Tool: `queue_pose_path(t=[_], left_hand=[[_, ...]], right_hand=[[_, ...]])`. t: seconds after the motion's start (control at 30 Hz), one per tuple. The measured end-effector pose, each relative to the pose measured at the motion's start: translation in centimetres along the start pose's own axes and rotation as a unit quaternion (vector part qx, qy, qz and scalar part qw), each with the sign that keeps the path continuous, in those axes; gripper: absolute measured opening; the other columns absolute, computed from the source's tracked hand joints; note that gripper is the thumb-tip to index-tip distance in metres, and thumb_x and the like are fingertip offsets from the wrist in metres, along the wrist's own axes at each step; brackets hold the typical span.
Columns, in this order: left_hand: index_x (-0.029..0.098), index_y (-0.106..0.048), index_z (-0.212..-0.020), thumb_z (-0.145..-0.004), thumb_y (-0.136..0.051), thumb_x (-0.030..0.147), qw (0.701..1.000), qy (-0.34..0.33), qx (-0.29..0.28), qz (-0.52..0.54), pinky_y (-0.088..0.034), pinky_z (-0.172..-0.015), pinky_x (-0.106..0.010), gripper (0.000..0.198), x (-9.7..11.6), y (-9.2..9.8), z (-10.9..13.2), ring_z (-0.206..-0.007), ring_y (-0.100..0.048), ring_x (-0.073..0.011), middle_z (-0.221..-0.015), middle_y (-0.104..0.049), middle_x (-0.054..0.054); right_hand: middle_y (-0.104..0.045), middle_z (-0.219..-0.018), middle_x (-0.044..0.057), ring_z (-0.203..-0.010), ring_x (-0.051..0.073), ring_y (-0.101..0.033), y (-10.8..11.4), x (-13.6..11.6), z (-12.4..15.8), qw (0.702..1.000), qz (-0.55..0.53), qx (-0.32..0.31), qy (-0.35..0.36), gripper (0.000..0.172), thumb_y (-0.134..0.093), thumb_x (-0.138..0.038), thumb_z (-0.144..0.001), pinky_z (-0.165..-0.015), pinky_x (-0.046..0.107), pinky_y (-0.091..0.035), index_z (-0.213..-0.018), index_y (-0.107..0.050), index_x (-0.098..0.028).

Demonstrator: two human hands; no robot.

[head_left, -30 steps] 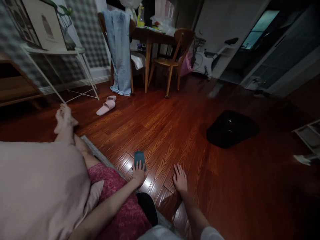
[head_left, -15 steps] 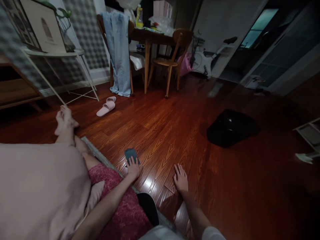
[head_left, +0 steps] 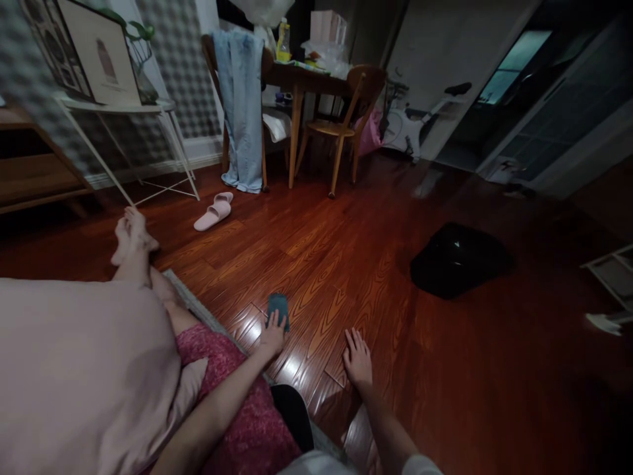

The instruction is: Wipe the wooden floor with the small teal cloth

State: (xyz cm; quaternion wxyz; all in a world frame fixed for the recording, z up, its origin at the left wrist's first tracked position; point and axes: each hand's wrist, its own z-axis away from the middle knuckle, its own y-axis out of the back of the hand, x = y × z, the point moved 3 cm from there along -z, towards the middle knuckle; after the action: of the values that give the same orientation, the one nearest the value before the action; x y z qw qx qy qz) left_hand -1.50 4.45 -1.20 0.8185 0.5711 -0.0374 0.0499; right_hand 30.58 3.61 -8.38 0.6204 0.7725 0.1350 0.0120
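My left hand [head_left: 273, 335] lies with its fingers stretched out over the near edge of a small teal rectangular cloth [head_left: 277, 309] flat on the wooden floor. The fingertips press on the cloth and are not wrapped round it. To the right, my right hand [head_left: 358, 358] rests palm down on the bare boards, fingers spread a little and holding nothing. A pink pillow [head_left: 89, 356] covers part of my lap at the left, above dark pink patterned fabric [head_left: 237, 422].
Bare feet [head_left: 132, 234] stretch out at the left. Pink slippers [head_left: 213, 212] lie on the floor ahead. Beyond stand a wooden chair [head_left: 341, 125], a table [head_left: 316, 78] and jeans [head_left: 242, 112] hung over another chair. A glossy black object [head_left: 457, 260] sits at the right.
The teal cloth has slid to the right across the floor under my left hand, which has moved with it and turned slightly. My right hand stays in place.
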Motion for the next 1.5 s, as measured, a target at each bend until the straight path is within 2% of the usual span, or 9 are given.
queue_pose_path(t=[0.1, 0.2, 0.47, 0.6, 0.7, 0.87, 0.97, 1.33, 1.5], left_hand=[[0.017, -0.037, -0.157, -0.097, -0.042, 0.041, 0.994, 0.108, 0.016, -0.027, -0.011, -0.117, -0.066, 0.065, -3.2, 0.7, -0.6, -0.149, -0.025, -0.0408, -0.162, -0.029, -0.021], [0.014, -0.035, -0.157, -0.096, -0.045, 0.046, 0.99, 0.13, -0.002, -0.045, -0.012, -0.115, -0.069, 0.07, -3.7, 0.2, -0.2, -0.148, -0.025, -0.0452, -0.161, -0.028, -0.024], [0.017, -0.031, -0.159, -0.095, -0.041, 0.06, 0.99, -0.127, -0.055, -0.014, -0.004, -0.12, -0.063, 0.078, 4.5, -2.9, 2.9, -0.153, -0.01, -0.0398, -0.166, -0.016, -0.017], [0.022, -0.034, -0.158, -0.097, -0.039, 0.061, 0.982, -0.179, -0.065, 0.005, -0.001, -0.12, -0.063, 0.072, 5.3, -2.8, 2.7, -0.153, -0.014, -0.0359, -0.167, -0.014, -0.014], [0.025, -0.035, -0.158, -0.098, -0.04, 0.055, 0.991, -0.124, -0.041, 0.012, -0.004, -0.12, -0.062, 0.067, 3.3, -1.8, 1.3, -0.153, -0.018, -0.0346, -0.167, -0.018, -0.012], [0.022, -0.034, -0.158, -0.098, -0.038, 0.042, 0.998, 0.06, 0.009, -0.005, -0.012, -0.118, -0.065, 0.063, -1.7, 0.1, -0.1, -0.151, -0.021, -0.0381, -0.165, -0.024, -0.015], [0.02, -0.033, -0.159, -0.097, -0.041, 0.043, 0.996, 0.09, 0.005, -0.013, -0.014, -0.116, -0.066, 0.066, -2.6, 0.4, 0.1, -0.151, -0.02, -0.0401, -0.165, -0.023, -0.017], [0.031, -0.038, -0.156, -0.098, -0.045, 0.057, 0.97, -0.234, -0.042, 0.044, -0.004, -0.119, -0.066, 0.064, 4.2, -2.3, 1.9, -0.153, -0.017, -0.0333, -0.168, -0.016, -0.01], [0.04, -0.042, -0.152, -0.099, -0.049, 0.049, 0.982, -0.186, -0.007, 0.04, -0.006, -0.12, -0.063, 0.055, 2.1, -1.3, 0.2, -0.152, -0.021, -0.0298, -0.166, -0.026, -0.002]], right_hand=[[-0.04, -0.161, 0.005, -0.149, 0.02, -0.033, 0.2, -0.2, 0.0, 1.0, -0.001, 0.004, -0.003, 0.063, -0.035, -0.021, -0.094, -0.119, 0.042, -0.03, -0.157, -0.035, -0.026], [-0.04, -0.16, 0.005, -0.149, 0.02, -0.031, 0.2, -0.3, 0.0, 1.0, -0.005, 0.004, -0.005, 0.063, -0.035, -0.021, -0.093, -0.119, 0.042, -0.03, -0.156, -0.037, -0.025], [-0.039, -0.161, 0.006, -0.149, 0.021, -0.032, -0.5, 0.2, 0.1, 1.0, -0.016, 0.009, 0.002, 0.066, -0.036, -0.023, -0.094, -0.119, 0.044, -0.028, -0.159, -0.029, -0.027], [-0.039, -0.161, 0.005, -0.149, 0.021, -0.032, -0.7, 0.4, 0.1, 1.0, -0.011, 0.008, 0.003, 0.065, -0.035, -0.023, -0.094, -0.118, 0.043, -0.029, -0.159, -0.03, -0.027], [-0.038, -0.161, 0.005, -0.149, 0.021, -0.032, -0.7, 0.4, 0.0, 1.0, -0.008, 0.005, 0.002, 0.065, -0.035, -0.023, -0.094, -0.118, 0.043, -0.03, -0.159, -0.03, -0.026], [-0.041, -0.16, 0.006, -0.149, 0.021, -0.032, -0.5, 0.2, -0.1, 1.0, -0.016, 0.004, -0.001, 0.065, -0.035, -0.023, -0.094, -0.119, 0.045, -0.029, -0.159, -0.03, -0.027], [-0.041, -0.159, 0.006, -0.15, 0.021, -0.031, -0.4, 0.1, -0.1, 1.0, -0.018, 0.005, -0.003, 0.062, -0.033, -0.023, -0.095, -0.119, 0.044, -0.028, -0.158, -0.032, -0.026], [-0.038, -0.161, 0.007, -0.15, 0.021, -0.03, -0.5, 0.3, 0.0, 1.0, -0.009, 0.003, -0.001, 0.064, -0.034, -0.024, -0.095, -0.119, 0.043, -0.029, -0.159, -0.029, -0.025], [-0.039, -0.161, 0.007, -0.15, 0.021, -0.031, -0.4, 0.3, -0.1, 1.0, -0.011, 0.0, 0.0, 0.065, -0.035, -0.024, -0.095, -0.119, 0.044, -0.029, -0.159, -0.029, -0.026]])
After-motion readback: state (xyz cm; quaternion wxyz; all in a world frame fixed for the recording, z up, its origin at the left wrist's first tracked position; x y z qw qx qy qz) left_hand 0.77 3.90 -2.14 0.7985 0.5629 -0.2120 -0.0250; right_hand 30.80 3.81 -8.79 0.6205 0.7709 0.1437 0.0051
